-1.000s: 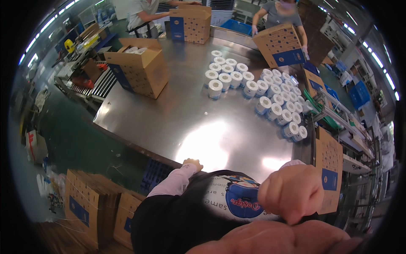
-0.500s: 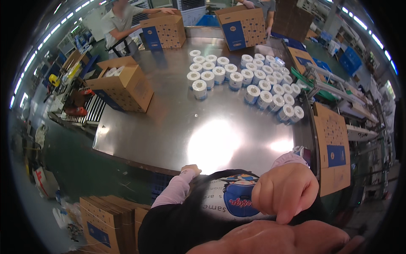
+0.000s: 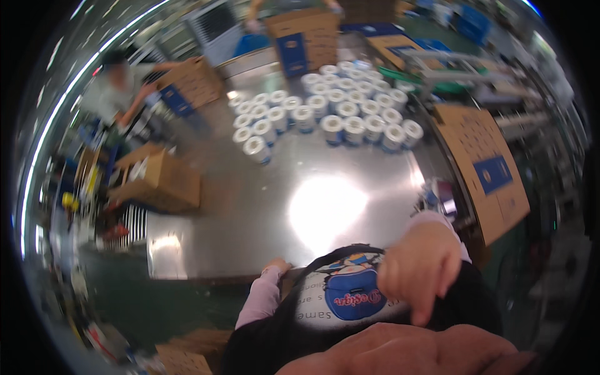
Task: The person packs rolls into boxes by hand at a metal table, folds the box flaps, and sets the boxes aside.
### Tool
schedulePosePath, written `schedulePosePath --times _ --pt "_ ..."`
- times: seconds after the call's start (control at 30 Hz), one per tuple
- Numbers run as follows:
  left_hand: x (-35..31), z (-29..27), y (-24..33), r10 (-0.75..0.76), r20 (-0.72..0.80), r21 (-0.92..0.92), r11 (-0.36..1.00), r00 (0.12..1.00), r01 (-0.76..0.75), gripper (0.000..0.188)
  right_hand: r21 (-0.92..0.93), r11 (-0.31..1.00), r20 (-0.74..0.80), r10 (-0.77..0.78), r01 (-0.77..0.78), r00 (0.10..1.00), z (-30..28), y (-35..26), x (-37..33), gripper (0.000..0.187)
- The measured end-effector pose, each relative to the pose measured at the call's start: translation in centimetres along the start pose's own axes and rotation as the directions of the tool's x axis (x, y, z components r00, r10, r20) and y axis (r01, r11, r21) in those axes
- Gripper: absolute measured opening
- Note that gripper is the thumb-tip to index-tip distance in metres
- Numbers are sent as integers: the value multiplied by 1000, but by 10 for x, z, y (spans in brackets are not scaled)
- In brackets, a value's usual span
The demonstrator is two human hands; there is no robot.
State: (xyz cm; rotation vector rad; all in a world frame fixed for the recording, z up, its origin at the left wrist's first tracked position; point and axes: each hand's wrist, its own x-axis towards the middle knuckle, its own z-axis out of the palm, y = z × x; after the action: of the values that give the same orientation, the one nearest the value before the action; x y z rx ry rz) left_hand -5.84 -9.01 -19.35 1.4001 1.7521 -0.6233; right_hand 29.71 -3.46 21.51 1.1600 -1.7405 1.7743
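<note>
My left hand (image 3: 278,265) rests at the near edge of the metal table (image 3: 231,240), its fingers small and smeared. Raised before my chest, my right hand (image 3: 425,265) has most fingers curled and one pointing down toward me; nothing shows in it. Below that hand lies my dark top with a printed white and blue front (image 3: 353,294). Beyond, on the table, stand several white wrapped rolls (image 3: 303,117) with hollow cores, upright in a loose group. Neither hand touches them.
An open carton (image 3: 172,184) with white rolls stands at the table's left. At far left a co-worker (image 3: 115,94) handles a tilted carton (image 3: 190,84). Another person's hands are near an upright carton (image 3: 306,40) at the back. Flat cardboard (image 3: 481,169) leans at the right.
My view has turned, so the table and rolls sit further left and tilted. The left co-worker's carton is now tipped. My right hand's fingers look looser; my left stays at the edge.
</note>
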Motion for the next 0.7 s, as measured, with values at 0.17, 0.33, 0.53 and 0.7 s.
schedulePosePath --times 0.17,0.33,0.53,0.7 --pt "54 44 -58 63 57 194 978 996 -73 44 157 766 -785 480 -623 393 -15 -9 -143 40" --pt "26 28 -2 -49 13 272 961 999 44 36 574 41 -799 -192 -818 -570 32 -72 -371 44" --pt "69 43 -45 122 160 566 801 979 -193 32 944 -13 -186 -847 -330 -497 206 -157 -529 54" --pt "61 40 -3 122 241 554 797 963 -240 34 841 536 381 -498 68 -779 313 -155 -602 66"
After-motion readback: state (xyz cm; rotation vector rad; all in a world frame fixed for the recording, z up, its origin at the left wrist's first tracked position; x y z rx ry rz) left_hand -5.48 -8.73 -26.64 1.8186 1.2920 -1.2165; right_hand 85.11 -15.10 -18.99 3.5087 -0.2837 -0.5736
